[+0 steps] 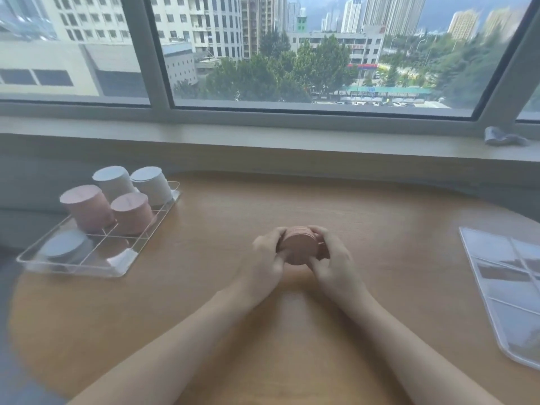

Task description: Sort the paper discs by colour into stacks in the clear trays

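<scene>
- Pink paper discs make a short stack (299, 247) in the middle of the wooden table (219, 287), held up on its side between both hands.
- The left hand (267, 255) curls its fingers round the left side of the stack.
- The right hand (331, 258) curls its fingers round the right side, with the thumb pressed on the round face that looks at the person.
- A clear tray (96, 244) sits on the left part of the table, well apart from the hands. It has six little boxes in it.
- At the back of this tray stand two tall white stacks (133, 182). In the middle row stand two tall pink stacks (111, 210).
- In the front left box lies a low grey-blue stack (65, 247). The front right box holds something low and pink, too blurry to make out.
- A second clear tray (508, 290) lies flat at the right edge of the table.
- A crumpled cloth (504, 137) rests on the window sill (263, 138) at the far right.
</scene>
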Demonstrator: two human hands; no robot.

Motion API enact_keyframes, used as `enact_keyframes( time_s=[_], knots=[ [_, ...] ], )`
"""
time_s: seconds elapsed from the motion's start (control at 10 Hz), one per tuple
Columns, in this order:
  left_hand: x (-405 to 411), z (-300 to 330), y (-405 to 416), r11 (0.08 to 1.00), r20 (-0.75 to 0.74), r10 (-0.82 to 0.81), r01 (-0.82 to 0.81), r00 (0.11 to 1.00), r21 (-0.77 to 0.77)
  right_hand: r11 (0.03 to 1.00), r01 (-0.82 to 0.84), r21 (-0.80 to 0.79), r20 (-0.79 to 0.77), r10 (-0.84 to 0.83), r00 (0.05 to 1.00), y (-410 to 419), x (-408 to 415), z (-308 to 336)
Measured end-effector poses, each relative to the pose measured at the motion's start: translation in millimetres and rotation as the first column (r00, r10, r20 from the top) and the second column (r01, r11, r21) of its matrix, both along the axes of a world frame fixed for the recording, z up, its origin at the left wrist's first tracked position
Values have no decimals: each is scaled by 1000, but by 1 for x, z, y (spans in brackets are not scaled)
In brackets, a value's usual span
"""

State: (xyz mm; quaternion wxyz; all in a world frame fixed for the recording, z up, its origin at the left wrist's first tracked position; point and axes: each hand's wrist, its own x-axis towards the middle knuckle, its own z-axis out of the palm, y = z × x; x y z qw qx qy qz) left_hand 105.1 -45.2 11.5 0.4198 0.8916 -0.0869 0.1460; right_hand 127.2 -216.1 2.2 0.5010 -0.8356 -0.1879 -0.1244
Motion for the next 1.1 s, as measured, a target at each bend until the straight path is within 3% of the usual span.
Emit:
enact_keyframes(
  time_s=[0.2,0.4,0.6,0.7,0.9,1.0,1.1],
  knots=[
    [-33,13,109,967,-6,248,-248,969,-53,982,-173,80,-24,176,984,121,3,8],
    [-70,21,212,842,25,532,-526,847,-118,932,-342,122,-66,352,934,246,-7,24],
    [-77,24,278,764,-95,639,-644,763,-41,904,-423,-64,-141,411,900,322,-9,33],
    [-69,21,292,754,-146,655,-653,741,70,879,-418,-229,-145,394,908,338,-3,32],
    [-57,15,298,708,-164,674,-566,721,423,726,-248,-641,53,365,930,344,3,22],
    [-57,11,295,676,-167,675,-511,719,531,664,-204,-720,109,399,911,342,1,16],
    [-55,8,294,646,-112,683,-526,721,554,696,-284,-659,41,410,911,337,1,16]
  ],
)
